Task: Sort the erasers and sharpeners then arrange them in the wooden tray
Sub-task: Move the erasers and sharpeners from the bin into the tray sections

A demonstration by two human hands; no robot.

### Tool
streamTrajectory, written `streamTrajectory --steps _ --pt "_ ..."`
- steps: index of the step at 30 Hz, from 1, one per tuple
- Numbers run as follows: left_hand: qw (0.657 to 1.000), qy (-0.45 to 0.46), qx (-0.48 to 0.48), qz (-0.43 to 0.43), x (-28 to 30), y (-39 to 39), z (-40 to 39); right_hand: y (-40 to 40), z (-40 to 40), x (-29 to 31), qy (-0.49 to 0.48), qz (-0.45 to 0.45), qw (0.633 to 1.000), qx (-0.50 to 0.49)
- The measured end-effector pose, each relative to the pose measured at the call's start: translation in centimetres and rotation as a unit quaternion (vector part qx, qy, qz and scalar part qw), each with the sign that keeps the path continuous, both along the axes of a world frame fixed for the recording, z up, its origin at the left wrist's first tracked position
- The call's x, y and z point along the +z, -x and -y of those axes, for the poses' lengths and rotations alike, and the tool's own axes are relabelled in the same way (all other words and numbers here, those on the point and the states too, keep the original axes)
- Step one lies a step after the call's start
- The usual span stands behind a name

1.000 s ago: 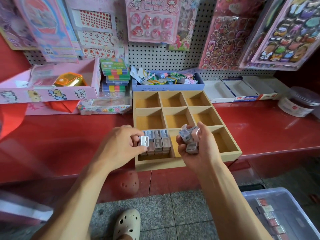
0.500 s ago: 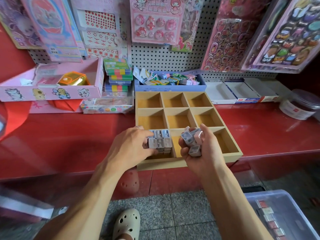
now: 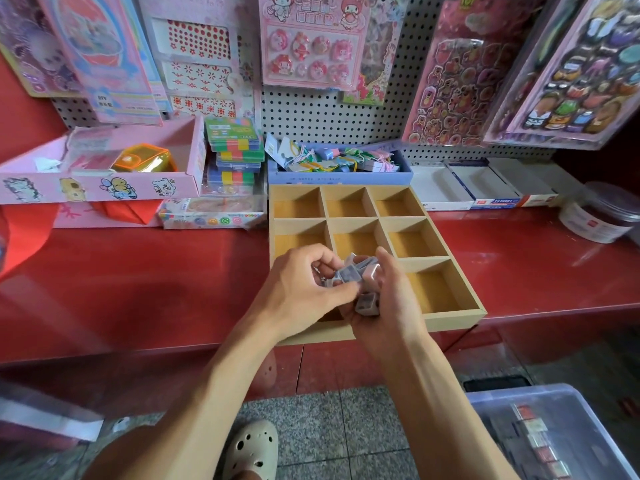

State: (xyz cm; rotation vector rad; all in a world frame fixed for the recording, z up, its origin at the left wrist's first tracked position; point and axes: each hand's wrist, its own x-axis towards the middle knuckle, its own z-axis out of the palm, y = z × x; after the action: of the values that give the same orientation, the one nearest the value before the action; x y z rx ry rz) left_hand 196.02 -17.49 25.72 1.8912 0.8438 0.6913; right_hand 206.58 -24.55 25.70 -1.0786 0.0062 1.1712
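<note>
Having left the tray, the left hand now pinches sharpeners gripped by the right hand.

A glossy red counter runs beneath a white pegboard wall hung with sticker sheets. Below the counter lies speckled grey tile floor, with a clear plastic bin at its right end.

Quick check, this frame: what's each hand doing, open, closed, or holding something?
Left hand: fingers curled, pinching a sharpener from the pile.
Right hand: cupped, holding a pile of sharpeners.
</note>
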Motion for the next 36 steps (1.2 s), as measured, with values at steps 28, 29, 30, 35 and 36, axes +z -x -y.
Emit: streamTrajectory --steps 28,29,30,35,36 --pt "0.960 -0.152 0.009 -0.236 -1.2 4.9 -3.6 -2.0 0.0 0.1 0.015 -0.015 0.999 -0.025" --pt "0.969 -0.140 0.016 -0.205 -1.1 4.9 -3.6 -2.0 0.0 0.0 0.015 -0.011 0.999 -0.026" --pt "0.977 -0.126 0.026 -0.167 -1.0 4.7 -3.6 -2.0 -0.1 0.0 0.015 -0.008 0.999 -0.028" --pt "0.997 -0.064 0.036 -0.038 -0.5 1.7 -4.0 -2.1 -1.0 0.1 0.006 0.017 1.000 -0.014" --pt "0.998 -0.048 0.020 -0.027 -0.4 0.8 -4.3 -2.1 -1.2 0.1 0.003 0.028 1.000 -0.005"
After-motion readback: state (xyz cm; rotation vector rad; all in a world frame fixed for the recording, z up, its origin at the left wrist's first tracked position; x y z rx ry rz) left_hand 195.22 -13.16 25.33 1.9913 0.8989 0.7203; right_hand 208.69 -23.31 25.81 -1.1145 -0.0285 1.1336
